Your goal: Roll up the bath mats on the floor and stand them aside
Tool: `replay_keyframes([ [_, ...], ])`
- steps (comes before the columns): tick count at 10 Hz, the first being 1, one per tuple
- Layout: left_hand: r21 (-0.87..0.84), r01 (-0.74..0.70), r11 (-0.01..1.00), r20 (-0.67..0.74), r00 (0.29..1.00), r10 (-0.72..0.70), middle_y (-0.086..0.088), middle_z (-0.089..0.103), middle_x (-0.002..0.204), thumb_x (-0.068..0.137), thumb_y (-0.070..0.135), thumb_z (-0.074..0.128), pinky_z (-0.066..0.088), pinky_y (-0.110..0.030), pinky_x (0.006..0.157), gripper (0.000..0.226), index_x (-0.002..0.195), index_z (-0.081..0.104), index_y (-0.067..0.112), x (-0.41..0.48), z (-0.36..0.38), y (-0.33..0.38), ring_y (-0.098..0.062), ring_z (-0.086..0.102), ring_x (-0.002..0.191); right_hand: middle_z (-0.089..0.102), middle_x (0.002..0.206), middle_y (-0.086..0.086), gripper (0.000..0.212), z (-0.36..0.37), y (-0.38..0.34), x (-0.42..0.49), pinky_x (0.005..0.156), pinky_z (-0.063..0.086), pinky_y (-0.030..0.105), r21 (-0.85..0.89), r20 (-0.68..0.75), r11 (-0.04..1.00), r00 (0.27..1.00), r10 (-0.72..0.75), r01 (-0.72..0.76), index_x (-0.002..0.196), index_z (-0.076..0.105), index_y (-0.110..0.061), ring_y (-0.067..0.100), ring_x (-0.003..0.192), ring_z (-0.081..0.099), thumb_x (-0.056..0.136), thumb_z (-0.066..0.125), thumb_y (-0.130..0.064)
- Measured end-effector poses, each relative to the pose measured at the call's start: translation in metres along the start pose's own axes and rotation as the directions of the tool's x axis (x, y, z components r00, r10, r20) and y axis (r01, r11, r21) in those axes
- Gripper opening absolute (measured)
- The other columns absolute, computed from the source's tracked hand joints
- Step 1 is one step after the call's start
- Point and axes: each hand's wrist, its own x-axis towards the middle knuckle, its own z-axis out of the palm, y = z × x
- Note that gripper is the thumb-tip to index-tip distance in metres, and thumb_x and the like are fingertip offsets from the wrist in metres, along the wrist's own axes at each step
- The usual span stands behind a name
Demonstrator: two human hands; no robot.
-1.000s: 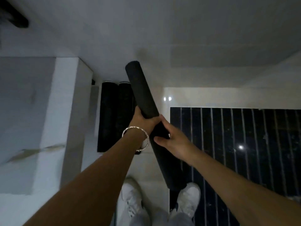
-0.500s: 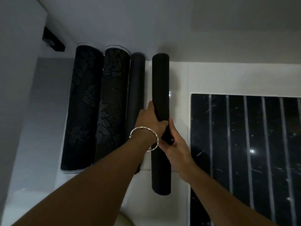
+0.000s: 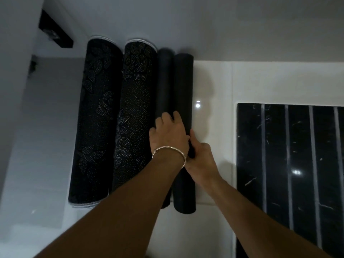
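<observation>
The pale glossy floor [image 3: 214, 86] takes up most of the view and meets a grey wall [image 3: 223, 25] on the far side. On the right, a black panel [image 3: 275, 155] with pale stripes is set into the floor. To its left, four dark rolled mats sit side by side, touching, with their near ends on the floor and their far ends at the wall. The two thick ones on the left are the dotted leaf roll [image 3: 95, 127] and the dotted flower roll [image 3: 135, 108], both with pale edging. Next comes the thin plain roll [image 3: 163, 81], then the outer plain roll [image 3: 183, 86], which is last on the right and well apart from the striped panel. Both hands hold the outer plain roll about halfway along. The left hand [image 3: 168, 135] lies over its front with fingers bent, their tips in the seam beside the thin plain roll. The right hand [image 3: 202, 157] grips it from the right, thumb [image 3: 192, 136] laid along its side, its fingers hidden behind the left wrist. A metal bracelet [image 3: 167, 148] circles that wrist. A small black fitting [image 3: 55, 32] sits on the far left wall
</observation>
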Motion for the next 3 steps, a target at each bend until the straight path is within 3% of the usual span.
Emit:
replay_keyframes([
  [1,0.066,-0.031,0.997,0.141,0.990,0.022,-0.014,0.034,0.143,0.096,0.038,0.050,0.040,-0.041,0.094,0.078,0.151,0.003,0.011,0.006,-0.003,0.004,-0.029,0.039,0.128,0.057,0.114,0.017,0.082,-0.006,-0.011,0.002,0.082,0.054,0.034,-0.198,0.082,0.979,0.994,0.072,-0.055,0.151,0.006,-0.036,0.026,0.095,0.063,0.089,0.060,-0.032],
  [2,0.100,0.047,0.994,0.329,0.941,-0.078,-0.015,0.031,0.147,0.090,0.032,0.059,0.039,-0.043,0.096,0.094,0.151,-0.012,0.013,0.012,-0.023,0.009,-0.032,0.040,0.130,0.050,0.134,0.016,0.083,-0.024,-0.040,0.001,0.093,0.047,0.035,-0.454,0.198,0.890,0.970,0.142,-0.038,0.152,-0.004,-0.023,0.030,0.115,0.056,0.093,0.053,-0.035],
  [3,0.104,0.125,0.987,0.373,0.915,-0.155,-0.015,0.029,0.150,0.090,0.025,0.058,0.039,-0.044,0.097,0.094,0.150,-0.014,0.012,0.007,-0.057,0.011,-0.032,0.040,0.131,0.041,0.145,0.015,0.076,-0.048,-0.078,-0.015,0.103,0.041,0.033,-0.563,0.293,0.825,0.945,0.149,0.044,0.153,-0.001,-0.014,0.028,0.128,0.046,0.096,0.049,-0.024],
])
